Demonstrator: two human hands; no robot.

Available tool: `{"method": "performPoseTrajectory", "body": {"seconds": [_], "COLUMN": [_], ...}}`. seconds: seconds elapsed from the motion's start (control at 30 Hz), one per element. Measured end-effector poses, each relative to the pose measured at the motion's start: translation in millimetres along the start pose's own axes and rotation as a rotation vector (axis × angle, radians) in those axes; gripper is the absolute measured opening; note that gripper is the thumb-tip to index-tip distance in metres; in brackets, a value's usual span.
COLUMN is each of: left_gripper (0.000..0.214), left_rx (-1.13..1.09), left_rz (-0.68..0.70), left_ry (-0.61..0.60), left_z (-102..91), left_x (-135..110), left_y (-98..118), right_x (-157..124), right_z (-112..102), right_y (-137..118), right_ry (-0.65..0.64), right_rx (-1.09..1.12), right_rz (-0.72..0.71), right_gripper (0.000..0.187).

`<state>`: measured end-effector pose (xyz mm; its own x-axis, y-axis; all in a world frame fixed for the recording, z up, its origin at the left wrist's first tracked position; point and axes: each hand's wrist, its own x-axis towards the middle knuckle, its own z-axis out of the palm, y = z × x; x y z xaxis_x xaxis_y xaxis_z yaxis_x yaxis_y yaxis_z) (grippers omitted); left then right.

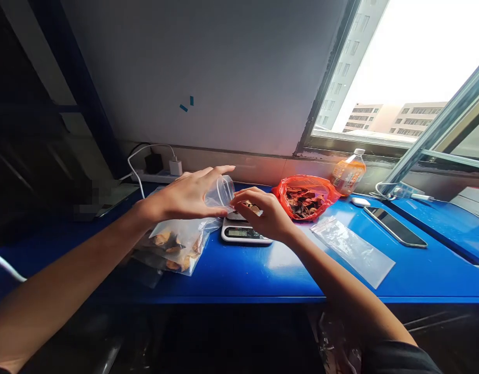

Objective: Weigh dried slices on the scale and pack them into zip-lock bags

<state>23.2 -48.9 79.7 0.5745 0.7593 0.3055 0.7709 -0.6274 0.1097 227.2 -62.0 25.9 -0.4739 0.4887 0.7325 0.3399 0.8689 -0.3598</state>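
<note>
My left hand (188, 197) grips a small clear plastic cup (221, 193), tipped on its side with the mouth toward the right. My right hand (262, 214) is curled at the cup's mouth, fingertips touching its rim, with brown dried pieces (253, 208) in its palm. Both hands hover over a small white digital scale (244, 234) on the blue table (262, 275). Filled clear zip bags of dried pieces (177, 246) lie under my left wrist.
An open red plastic bag of dark dried pieces (305, 200) sits behind the scale. An empty clear zip bag (352, 250) lies to the right, then a black phone (395, 226). A bottle (348, 176), a charger and cables (161, 166) stand along the wall.
</note>
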Motion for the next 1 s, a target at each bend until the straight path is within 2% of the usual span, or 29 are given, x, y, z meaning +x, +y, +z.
{"method": "performPoseTrajectory", "body": {"seconds": [0.1, 0.17, 0.27, 0.3, 0.37, 0.43, 0.5, 0.57, 0.67, 0.77, 0.9, 1.0], "left_gripper": [0.094, 0.096, 0.097, 0.097, 0.096, 0.097, 0.100, 0.103, 0.100, 0.096, 0.091, 0.088], "left_rx": [-0.023, -0.043, -0.057, -0.059, -0.097, -0.217, -0.398, -0.563, -0.705, -0.723, -0.673, -0.641], "left_rz": [-0.070, -0.109, -0.134, -0.139, -0.153, -0.163, -0.184, -0.224, -0.277, -0.315, -0.340, -0.347], "left_ry": [-0.008, 0.035, 0.124, 0.146, 0.151, 0.128, 0.104, 0.104, 0.140, 0.146, 0.057, 0.037], "left_z": [0.4, -2.3, -6.7, -7.5, -7.3, -4.2, 1.8, 10.1, 23.9, 35.6, 42.9, 44.4], "left_x": [-0.2, -3.2, -8.2, -8.6, -6.4, -0.5, 6.2, 10.0, 5.9, -5.6, -16.0, -17.3], "left_y": [-3.6, -4.5, -7.0, -8.6, -13.6, -21.0, -29.9, -38.7, -47.9, -51.6, -52.6, -52.7], "right_x": [-6.5, -21.0, -54.5, -64.7, -76.8, -74.0, -58.2, -36.3, -8.7, 3.8, 7.0, 8.8], "right_z": [-27.7, -52.5, -81.5, -85.4, -82.4, -67.6, -47.3, -27.8, -7.4, 3.3, 11.4, 15.4], "right_y": [22.4, 46.8, 83.6, 91.6, 98.6, 97.1, 94.2, 94.9, 100.9, 105.7, 106.4, 104.6], "right_ry": [-0.024, 0.054, 0.288, 0.277, 0.128, -0.059, -0.214, -0.324, -0.442, -0.509, -0.500, -0.475], "right_rx": [-0.230, -0.413, -0.514, -0.530, -0.504, -0.466, -0.436, -0.400, -0.328, -0.259, -0.258, -0.274], "right_rz": [0.046, 0.120, 0.366, 0.417, 0.409, 0.335, 0.252, 0.197, 0.156, 0.136, 0.116, 0.090], "right_gripper": [0.013, 0.019, 0.025, 0.030, 0.050, 0.081, 0.102, 0.110, 0.106, 0.090, 0.061, 0.044]}}
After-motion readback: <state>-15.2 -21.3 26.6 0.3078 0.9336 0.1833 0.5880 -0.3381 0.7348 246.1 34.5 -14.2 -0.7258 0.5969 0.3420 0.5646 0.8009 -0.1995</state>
